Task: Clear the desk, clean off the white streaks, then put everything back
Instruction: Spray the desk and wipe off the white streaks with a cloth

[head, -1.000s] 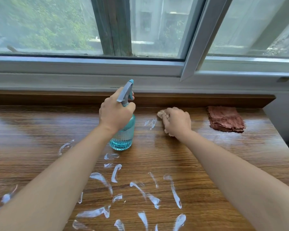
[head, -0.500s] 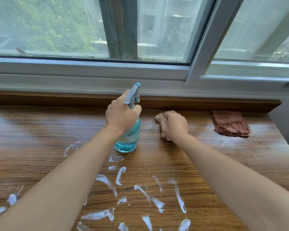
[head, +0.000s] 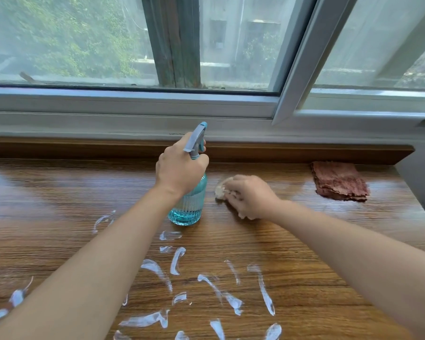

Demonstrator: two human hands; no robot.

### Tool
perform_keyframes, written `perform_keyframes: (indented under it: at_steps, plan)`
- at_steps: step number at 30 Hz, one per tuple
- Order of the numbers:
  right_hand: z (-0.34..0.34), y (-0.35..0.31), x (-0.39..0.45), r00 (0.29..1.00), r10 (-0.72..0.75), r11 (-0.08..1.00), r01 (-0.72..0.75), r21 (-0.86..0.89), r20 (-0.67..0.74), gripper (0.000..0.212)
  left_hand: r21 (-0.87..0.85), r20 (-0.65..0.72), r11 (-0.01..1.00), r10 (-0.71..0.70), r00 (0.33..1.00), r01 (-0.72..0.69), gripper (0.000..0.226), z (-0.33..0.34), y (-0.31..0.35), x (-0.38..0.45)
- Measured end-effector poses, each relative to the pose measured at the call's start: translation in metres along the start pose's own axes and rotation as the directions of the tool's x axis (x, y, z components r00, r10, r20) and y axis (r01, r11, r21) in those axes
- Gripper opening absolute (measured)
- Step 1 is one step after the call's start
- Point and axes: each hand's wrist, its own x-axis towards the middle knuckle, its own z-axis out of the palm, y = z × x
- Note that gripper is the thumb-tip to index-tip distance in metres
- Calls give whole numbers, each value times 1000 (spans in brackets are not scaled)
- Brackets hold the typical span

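Note:
A teal ribbed spray bottle [head: 188, 207] with a grey-blue trigger head stands upright on the wooden desk [head: 59, 192], near the back middle. My left hand [head: 180, 168] is wrapped around its neck. Just right of the bottle, my right hand [head: 250, 196] presses a small pale cloth [head: 221, 187] flat on the desk; most of the cloth is hidden under the fingers. Several white streaks [head: 261, 288] cover the near part of the desk, between and under my forearms.
A folded reddish-brown cloth [head: 339, 180] lies at the back right corner. A raised wooden ledge [head: 84, 148] and the window frame run along the back. The desk's right edge drops off beyond the folded cloth.
My right hand has slid the pale cloth left toward the bottle and a little nearer; the small white streak beside the bottle is gone. My left hand stays on the bottle.

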Motion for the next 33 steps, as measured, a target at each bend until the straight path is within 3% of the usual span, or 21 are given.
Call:
perform_keyframes:
  at_steps: [4, 6, 8, 10, 12, 14, 15, 16, 18, 20, 21, 23, 25, 26, 28, 31, 33]
  plan:
    - [-4, 17, 33, 921, 356, 931, -363, -20, -159, 20, -5, 1, 1000, -21, 1000, 21, 28, 1, 1, 2]
    - [5, -2, 27, 949, 263, 965, -256, 62, -172, 13, -4, 1, 1000, -29, 1000, 29, 26, 2, 2, 2]
    - [13, -16, 3, 998, -6, 996, 11, 85, -59, 8, -2, 7, 1000, -26, 1000, 26, 23, 2, 2, 3]
    - [8, -10, -3, 993, -109, 994, 108, 30, 39, 12, -5, 6, 1000, -20, 1000, 20, 21, 2, 1, 3]
    - [0, 3, 16, 997, 56, 998, -58, -30, -55, 16, -10, 5, 1000, -26, 1000, 26, 22, 1, 1, 2]
    - [1, 6, 32, 941, 276, 959, -282, -2, -194, 17, -20, 2, 999, -30, 1000, 30, 25, 0, 1, 3]
    - [6, 0, 34, 927, 292, 956, -291, 39, -235, 15, -24, 0, 999, -30, 1000, 30, 26, 0, 1, 2]
    - [11, -9, 31, 941, 243, 970, -233, 70, -234, 11, -22, 1, 999, -26, 1000, 26, 26, 0, 1, 2]
    - [22, -26, 5, 994, 6, 994, 6, 106, -111, 10, -9, 3, 1000, -10, 1000, 10, 23, 2, 2, 1]
    - [18, -23, -15, 988, -152, 985, 149, 91, 25, 18, 0, 1, 1000, 1, 1000, -1, 22, 2, 2, 1]
    - [10, -15, -12, 990, -136, 990, 134, 49, 42, 18, 0, 0, 1000, 0, 1000, 0, 21, 2, 2, 0]
    - [3, 4, 7, 998, 48, 999, -48, 5, -49, 15, -6, -5, 1000, -2, 1000, 2, 20, 1, 1, 1]
    - [3, 14, 23, 952, 251, 966, -259, -25, -174, 19, -10, -13, 1000, 2, 1000, -2, 20, 1, 0, 0]
    - [7, 12, 26, 935, 279, 956, -293, -32, -221, 22, -8, -17, 1000, 4, 1000, -4, 20, 1, 0, 0]
    - [13, -6, 16, 961, 173, 984, -180, -11, -216, 21, 1, -23, 1000, -1, 1000, 1, 19, 1, 2, 0]
    - [12, -17, -25, 982, -180, 983, 182, 25, -53, 14, 21, -9, 1000, -5, 1000, 5, 19, 2, 5, 1]
    - [3, -7, -23, 979, -204, 979, 204, -22, -14, 17, 23, -4, 1000, -2, 1000, 2, 19, 1, 7, 0]
